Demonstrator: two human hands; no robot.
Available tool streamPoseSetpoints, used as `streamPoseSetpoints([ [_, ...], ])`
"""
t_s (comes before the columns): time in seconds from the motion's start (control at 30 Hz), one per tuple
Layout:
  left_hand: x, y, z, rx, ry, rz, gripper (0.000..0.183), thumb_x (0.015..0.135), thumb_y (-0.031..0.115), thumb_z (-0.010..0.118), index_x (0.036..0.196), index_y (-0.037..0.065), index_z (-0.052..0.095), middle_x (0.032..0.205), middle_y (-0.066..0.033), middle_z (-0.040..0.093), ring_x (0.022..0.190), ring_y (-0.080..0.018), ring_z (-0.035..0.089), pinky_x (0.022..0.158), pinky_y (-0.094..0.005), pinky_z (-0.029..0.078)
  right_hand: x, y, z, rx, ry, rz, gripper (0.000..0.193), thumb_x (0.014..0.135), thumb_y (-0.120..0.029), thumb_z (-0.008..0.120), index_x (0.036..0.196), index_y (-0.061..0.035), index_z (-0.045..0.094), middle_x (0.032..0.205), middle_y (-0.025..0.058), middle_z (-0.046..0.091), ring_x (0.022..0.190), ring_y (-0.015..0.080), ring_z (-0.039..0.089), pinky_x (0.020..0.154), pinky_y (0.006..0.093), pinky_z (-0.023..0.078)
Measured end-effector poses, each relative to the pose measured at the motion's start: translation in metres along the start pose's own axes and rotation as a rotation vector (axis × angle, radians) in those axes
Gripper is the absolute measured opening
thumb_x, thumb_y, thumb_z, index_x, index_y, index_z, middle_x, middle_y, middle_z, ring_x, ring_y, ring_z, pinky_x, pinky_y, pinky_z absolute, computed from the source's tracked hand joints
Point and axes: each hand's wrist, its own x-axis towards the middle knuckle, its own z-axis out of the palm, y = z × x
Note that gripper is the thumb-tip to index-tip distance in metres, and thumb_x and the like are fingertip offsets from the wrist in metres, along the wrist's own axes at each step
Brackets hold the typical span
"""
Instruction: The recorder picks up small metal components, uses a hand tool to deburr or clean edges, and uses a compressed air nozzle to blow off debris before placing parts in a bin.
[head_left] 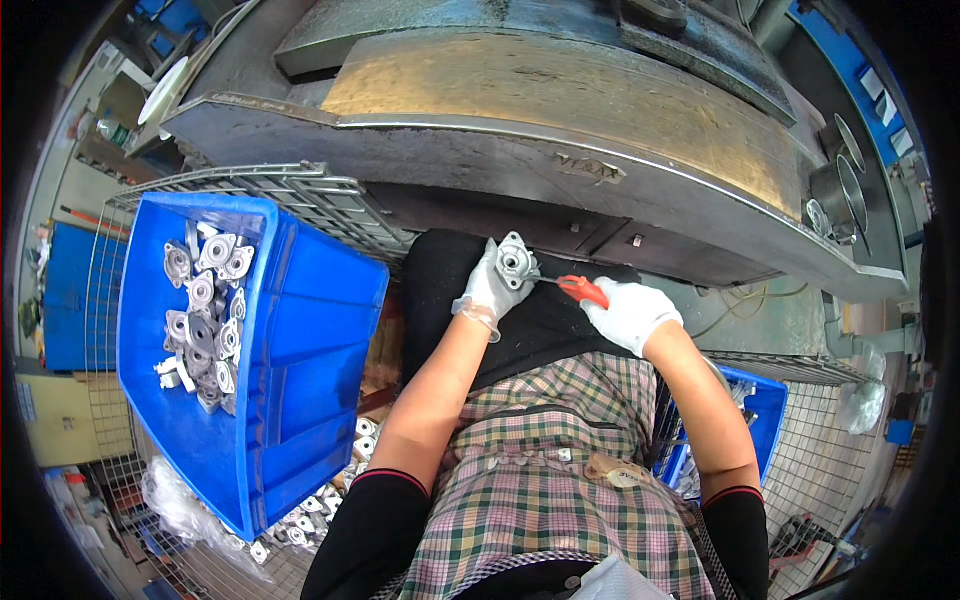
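Over my lap, my gloved left hand grips a silvery metal casting with a round hole at its middle and ears at its ends. My right hand, in a white glove, is closed around the red handle of a slim hand tool. The tool's thin metal shaft points left and reaches the casting's right edge; its tip is too small to make out. At my left, a tilted blue bin holds several similar castings.
A metal workbench with a worn top stands in front of me. More castings lie below the blue bin, in a wire cage. Another blue bin with metal parts sits by my right elbow. Metal pots stand at the bench's right end.
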Motion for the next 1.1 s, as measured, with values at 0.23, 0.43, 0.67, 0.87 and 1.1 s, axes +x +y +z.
streamPoseSetpoints([
  [0.23,0.0,-0.003,0.004,-0.001,0.065,0.027,0.054,0.098,0.058,0.038,0.124,0.014,0.057,0.114,-0.0112,0.064,0.103,-0.0316,0.059,0.093,-0.0478,0.047,0.0,-0.004,-0.001,0.013,-0.01,-0.021,0.04,0.093,-0.043,0.047,0.109,-0.0078,0.057,0.099,0.0184,0.069,0.092,0.0386,0.066,0.083,0.0469,0.051],
  [0.43,-0.002,-0.002,0.003,0.006,0.047,0.008,0.05,0.098,0.056,0.041,0.124,0.017,0.058,0.116,-0.0079,0.063,0.107,-0.0295,0.058,0.098,-0.0486,0.043,0.006,-0.014,0.0,0.037,-0.004,-0.043,0.039,0.093,-0.043,0.046,0.109,-0.0082,0.057,0.098,0.0179,0.069,0.091,0.0383,0.066,0.083,0.0468,0.05],
  [0.67,-0.005,-0.003,0.002,0.075,0.038,0.023,0.048,0.098,0.054,0.044,0.125,0.017,0.057,0.117,-0.0057,0.063,0.106,-0.0278,0.058,0.098,-0.0495,0.043,0.027,-0.009,0.005,0.032,0.046,-0.022,0.04,0.094,-0.044,0.045,0.108,-0.008,0.056,0.097,0.0192,0.069,0.09,0.0383,0.066,0.081,0.047,0.051],
  [0.87,-0.007,-0.004,0.006,0.064,-0.015,0.017,0.047,0.101,0.054,0.035,0.121,0.018,0.057,0.112,-0.0068,0.065,0.103,-0.0265,0.06,0.089,-0.0467,0.047,0.044,-0.006,0.008,0.098,0.086,0.049,0.04,0.094,-0.044,0.045,0.11,-0.0079,0.055,0.097,0.0217,0.068,0.09,0.0405,0.065,0.081,0.0483,0.05],
  [1.1,-0.007,-0.002,0.003,0.038,-0.038,0.001,0.046,0.101,0.053,0.035,0.121,0.019,0.057,0.113,-0.0072,0.064,0.104,-0.027,0.059,0.089,-0.0468,0.047,0.049,-0.01,0.004,0.098,0.085,0.046,0.04,0.095,-0.044,0.044,0.11,-0.0085,0.055,0.098,0.0217,0.068,0.092,0.0407,0.065,0.082,0.0486,0.05],
])
